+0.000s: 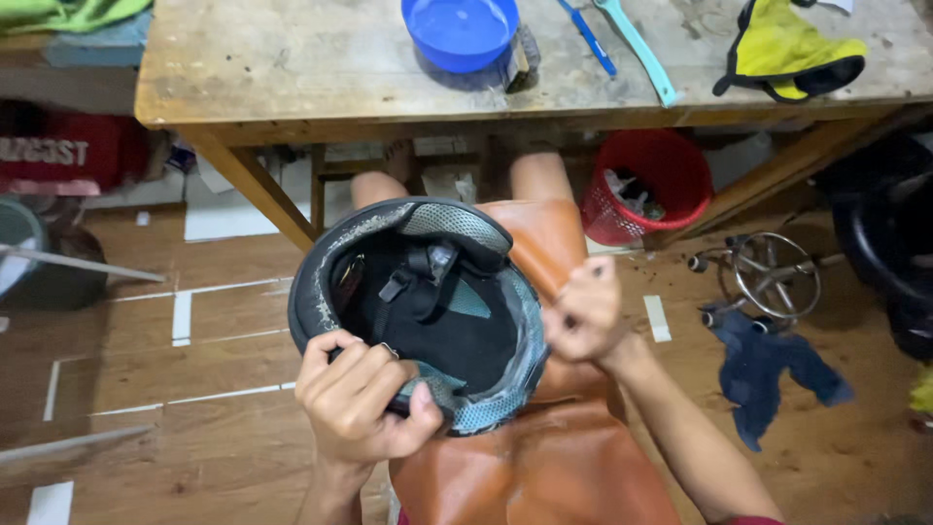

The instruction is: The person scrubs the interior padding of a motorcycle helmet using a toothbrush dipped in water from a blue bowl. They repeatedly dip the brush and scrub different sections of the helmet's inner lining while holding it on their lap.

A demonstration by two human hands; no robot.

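A person sits with a black helmet upturned on an orange apron over the lap. The left hand clamps its near rim, fingers curled inside. The right hand, blurred, is pressed together at the right edge; what it pinches is unclear. Held by 1 hand, the helmet could tip and roll off. Far left, a red package with white lettering sits under the wooden table.

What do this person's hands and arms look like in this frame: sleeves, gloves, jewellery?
Both hands are bare, no gloves. The left hand shows a thin ring on one finger. The right hand is blurred; any ring there cannot be told. Both forearms are uncovered, with a dark red sleeve edge near the right elbow.
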